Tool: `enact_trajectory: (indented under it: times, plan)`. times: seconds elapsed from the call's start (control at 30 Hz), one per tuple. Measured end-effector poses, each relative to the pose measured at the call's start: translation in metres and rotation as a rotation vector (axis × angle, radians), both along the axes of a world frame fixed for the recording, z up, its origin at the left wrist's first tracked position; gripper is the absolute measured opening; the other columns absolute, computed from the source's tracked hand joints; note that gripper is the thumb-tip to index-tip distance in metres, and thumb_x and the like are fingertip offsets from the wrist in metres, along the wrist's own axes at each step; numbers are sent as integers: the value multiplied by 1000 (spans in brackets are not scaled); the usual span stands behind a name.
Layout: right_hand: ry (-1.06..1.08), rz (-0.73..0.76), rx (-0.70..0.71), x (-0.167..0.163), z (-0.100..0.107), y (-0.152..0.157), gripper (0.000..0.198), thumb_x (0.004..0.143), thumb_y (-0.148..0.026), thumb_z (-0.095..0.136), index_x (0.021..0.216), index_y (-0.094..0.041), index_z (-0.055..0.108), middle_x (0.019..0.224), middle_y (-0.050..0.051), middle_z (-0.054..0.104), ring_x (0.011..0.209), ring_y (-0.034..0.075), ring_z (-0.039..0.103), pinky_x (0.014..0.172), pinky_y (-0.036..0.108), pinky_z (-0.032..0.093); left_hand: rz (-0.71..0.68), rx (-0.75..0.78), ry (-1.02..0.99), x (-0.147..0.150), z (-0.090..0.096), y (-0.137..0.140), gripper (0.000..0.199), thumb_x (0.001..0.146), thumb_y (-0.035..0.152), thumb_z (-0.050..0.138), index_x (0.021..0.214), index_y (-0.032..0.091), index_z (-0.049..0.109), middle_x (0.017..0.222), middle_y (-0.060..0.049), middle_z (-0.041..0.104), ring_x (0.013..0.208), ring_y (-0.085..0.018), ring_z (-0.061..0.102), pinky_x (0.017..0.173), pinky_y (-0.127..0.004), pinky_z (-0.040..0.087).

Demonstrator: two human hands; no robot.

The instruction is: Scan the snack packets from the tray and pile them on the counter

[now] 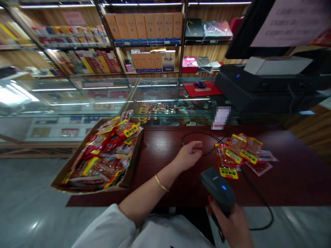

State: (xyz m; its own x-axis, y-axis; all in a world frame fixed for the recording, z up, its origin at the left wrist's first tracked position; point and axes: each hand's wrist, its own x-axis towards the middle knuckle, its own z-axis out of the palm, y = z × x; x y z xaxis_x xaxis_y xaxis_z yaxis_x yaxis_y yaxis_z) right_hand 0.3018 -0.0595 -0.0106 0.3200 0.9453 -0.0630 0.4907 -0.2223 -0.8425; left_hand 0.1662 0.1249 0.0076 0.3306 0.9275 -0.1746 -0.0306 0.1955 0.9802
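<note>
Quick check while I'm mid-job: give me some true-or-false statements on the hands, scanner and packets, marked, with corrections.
1. The right hand holds the scanner. True.
2. The left hand is gripping a snack packet. False: no packet shows in the left hand.
3. The cardboard box has packets in it. True.
4. The loose packets lie to the left of the box. False: the loose packets lie to its right, on the dark red counter.
5. The gold bangle is on the right arm. False: the gold bangle is on the left.
</note>
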Motion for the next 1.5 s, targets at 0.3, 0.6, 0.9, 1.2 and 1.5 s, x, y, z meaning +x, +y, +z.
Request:
enact_trajectory:
  times: [0.3,0.6,0.9,1.2,1.5]
  plan:
    - [48,141,-71,-17,-15,18,40,80,-60,63,66,-24,71,67,4,76,68,24,72,67,30,51,606,633,1197,-225,66,-23,40,93,23,54,130,14,65,121,-15,72,113,-31,67,105,-48,49]
    - [6,185,-41,-28,-22,19,48,81,-68,61,65,-24,70,65,4,75,64,24,71,63,29,51,309,547,1494,-238,45,-4,38,88,13,52,116,25,73,145,-11,61,144,-38,42,117,-73,14]
    - [-35,161,-40,-21,-24,21,49,82,-67,62,60,-23,69,64,6,75,62,24,71,60,29,52,555,686,1234,-224,57,-46,44,82,10,57,126,17,58,113,-10,67,109,-28,63,98,-41,51]
    - [-4,165,-47,-18,-25,20,45,81,-65,63,66,-23,71,62,6,74,62,25,71,61,30,52,316,754,1361,-244,30,-60,37,87,7,49,112,20,74,99,-10,66,96,-26,63,92,-41,54]
    - [-24,134,-42,-24,-17,18,49,81,-66,63,57,-23,68,64,7,75,61,24,70,60,30,51,633,530,720,-182,48,-72,27,101,33,48,120,22,63,107,-5,74,72,-16,72,65,-28,60]
